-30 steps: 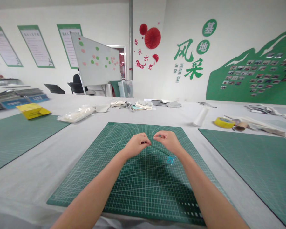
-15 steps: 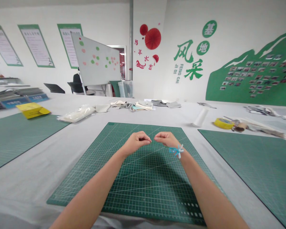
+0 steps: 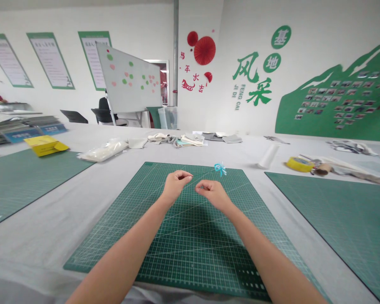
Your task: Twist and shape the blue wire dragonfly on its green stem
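My left hand [image 3: 176,185] is raised above the green cutting mat [image 3: 190,253], thumb and fingertips pinched together. Facing it, a short gap away, my right hand [image 3: 213,193] is closed in a similar pinch. Whatever either pinch holds is too fine or too hidden to make out. Beyond my right hand, near the far edge of the mat, appears a small blue-and-white looped piece [image 3: 220,169], rather like a bow of cord. Whether it hangs from a thread or lies on the mat I cannot tell.
More cutting mats lie left [image 3: 34,177] and right [image 3: 332,219]. Around them are a yellow packet [image 3: 46,145], a clear plastic bag [image 3: 104,150], fabric scraps [image 3: 190,139], a white roll [image 3: 267,156] and yellow tape [image 3: 299,164]. A whiteboard [image 3: 129,80] stands behind the table.
The blue-and-white piece has gone from beside my right wrist to farther away, beyond the hand. My right hand has shifted left and slightly nearer; my left hand has moved slightly left and up.
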`<state>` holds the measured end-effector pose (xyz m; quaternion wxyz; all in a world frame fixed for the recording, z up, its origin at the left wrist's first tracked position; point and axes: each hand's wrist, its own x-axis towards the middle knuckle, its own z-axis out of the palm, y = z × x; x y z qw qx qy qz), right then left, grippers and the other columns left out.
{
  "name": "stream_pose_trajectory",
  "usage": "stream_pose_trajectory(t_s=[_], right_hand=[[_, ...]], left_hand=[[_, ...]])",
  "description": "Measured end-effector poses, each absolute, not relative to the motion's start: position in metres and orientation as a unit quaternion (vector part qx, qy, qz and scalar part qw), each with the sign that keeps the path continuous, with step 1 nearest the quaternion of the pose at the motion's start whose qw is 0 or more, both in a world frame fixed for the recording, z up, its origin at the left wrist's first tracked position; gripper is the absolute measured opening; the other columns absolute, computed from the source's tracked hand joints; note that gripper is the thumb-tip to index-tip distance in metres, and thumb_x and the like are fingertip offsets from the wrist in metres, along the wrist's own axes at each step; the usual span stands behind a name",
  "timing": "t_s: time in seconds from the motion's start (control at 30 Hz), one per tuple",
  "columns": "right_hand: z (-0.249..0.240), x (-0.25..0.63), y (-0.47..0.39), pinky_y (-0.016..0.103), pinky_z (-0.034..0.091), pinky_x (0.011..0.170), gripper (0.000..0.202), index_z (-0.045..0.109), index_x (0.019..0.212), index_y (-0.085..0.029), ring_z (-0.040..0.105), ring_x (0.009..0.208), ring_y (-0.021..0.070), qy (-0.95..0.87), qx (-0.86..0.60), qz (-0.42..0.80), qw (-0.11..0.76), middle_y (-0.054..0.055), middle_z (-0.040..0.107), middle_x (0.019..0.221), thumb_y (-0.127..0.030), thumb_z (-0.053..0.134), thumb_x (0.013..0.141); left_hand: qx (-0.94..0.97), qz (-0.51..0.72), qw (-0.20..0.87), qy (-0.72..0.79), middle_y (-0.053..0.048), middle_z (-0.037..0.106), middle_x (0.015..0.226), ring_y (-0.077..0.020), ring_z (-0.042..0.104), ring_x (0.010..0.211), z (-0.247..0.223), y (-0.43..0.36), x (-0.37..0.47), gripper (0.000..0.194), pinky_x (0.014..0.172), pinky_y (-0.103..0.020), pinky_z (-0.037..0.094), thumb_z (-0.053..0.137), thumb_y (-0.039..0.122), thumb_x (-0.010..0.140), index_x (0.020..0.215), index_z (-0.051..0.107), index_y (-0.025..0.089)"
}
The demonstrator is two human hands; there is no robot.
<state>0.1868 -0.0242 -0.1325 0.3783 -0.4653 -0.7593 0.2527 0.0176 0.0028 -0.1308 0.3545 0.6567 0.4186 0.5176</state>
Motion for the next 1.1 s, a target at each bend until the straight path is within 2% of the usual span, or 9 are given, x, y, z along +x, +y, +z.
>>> stream_pose_trajectory(t_s=[0.2,0.4,0.53,0.67,0.77,0.93,1.0,1.1], right_hand=[[-0.121,0.180,-0.039,0.021,0.029,0.051,0.015,0.064,0.074,-0.019,0.043,0.051,0.0096,-0.782,-0.453,0.175,0.392,-0.004,0.051,0.054,-0.025,0.051,0.081],[-0.119,0.181,-0.043,0.021,0.029,0.051,0.018,0.063,0.076,-0.020,0.045,0.051,0.0102,-0.784,-0.460,0.111,0.401,-0.004,0.053,0.054,-0.025,0.048,0.084],[-0.117,0.183,-0.045,0.022,0.032,0.056,0.019,0.062,0.078,-0.021,0.052,0.058,0.0119,-0.785,-0.477,0.057,0.391,-0.001,0.061,0.065,-0.024,0.045,0.085],[-0.111,0.190,-0.044,0.022,0.034,0.060,0.018,0.062,0.078,-0.022,0.055,0.064,0.0125,-0.778,-0.495,0.020,0.387,-0.001,0.064,0.071,-0.024,0.046,0.085],[-0.107,0.200,-0.039,0.022,0.032,0.057,0.017,0.064,0.076,-0.022,0.053,0.060,0.0120,-0.775,-0.506,0.031,0.377,-0.002,0.063,0.066,-0.025,0.049,0.082],[-0.110,0.218,-0.025,0.022,0.025,0.046,0.018,0.067,0.070,-0.019,0.038,0.046,0.0093,-0.769,-0.507,0.131,0.366,-0.004,0.045,0.047,-0.033,0.056,0.076],[-0.114,0.224,-0.019,0.022,0.023,0.045,0.021,0.067,0.070,-0.018,0.034,0.045,0.0086,-0.761,-0.498,0.190,0.369,-0.005,0.039,0.046,-0.036,0.058,0.073],[-0.120,0.231,-0.011,0.022,0.024,0.045,0.025,0.065,0.071,-0.015,0.031,0.046,0.0076,-0.739,-0.474,0.291,0.380,-0.006,0.040,0.049,-0.040,0.060,0.071]], left_hand=[[0.695,0.500,0.272,0.440,-0.002,0.065,0.074,-0.0137,0.058,0.070,-0.132,0.004,0.016,0.012,0.065,-0.025,0.043,0.058,0.022,0.073,0.076,0.068,0.016],[0.752,0.466,0.146,0.442,0.001,0.058,0.069,-0.0113,0.054,0.067,-0.130,-0.004,0.019,0.010,0.064,-0.024,0.040,0.057,0.016,0.075,0.073,0.066,0.018],[0.788,0.434,0.115,0.421,0.000,0.056,0.070,-0.0115,0.053,0.068,-0.129,-0.009,0.021,0.012,0.065,-0.024,0.040,0.056,0.013,0.076,0.075,0.066,0.019],[0.829,0.397,0.133,0.371,-0.001,0.056,0.073,-0.0124,0.053,0.072,-0.127,-0.012,0.021,0.015,0.067,-0.024,0.040,0.054,0.013,0.077,0.076,0.068,0.019],[0.853,0.368,0.163,0.332,-0.002,0.058,0.075,-0.0127,0.054,0.074,-0.126,-0.012,0.021,0.018,0.068,-0.024,0.041,0.052,0.012,0.078,0.077,0.069,0.019],[0.854,0.351,0.243,0.297,-0.002,0.060,0.076,-0.0132,0.056,0.075,-0.122,-0.014,0.022,0.016,0.072,-0.025,0.043,0.055,0.016,0.077,0.075,0.071,0.020],[0.847,0.348,0.280,0.287,-0.002,0.060,0.076,-0.0135,0.057,0.074,-0.120,-0.015,0.021,0.013,0.072,-0.025,0.043,0.058,0.019,0.076,0.076,0.071,0.020],[0.827,0.355,0.332,0.282,-0.003,0.061,0.077,-0.0137,0.057,0.073,-0.116,-0.016,0.020,0.012,0.071,-0.026,0.044,0.060,0.022,0.075,0.077,0.071,0.020]])
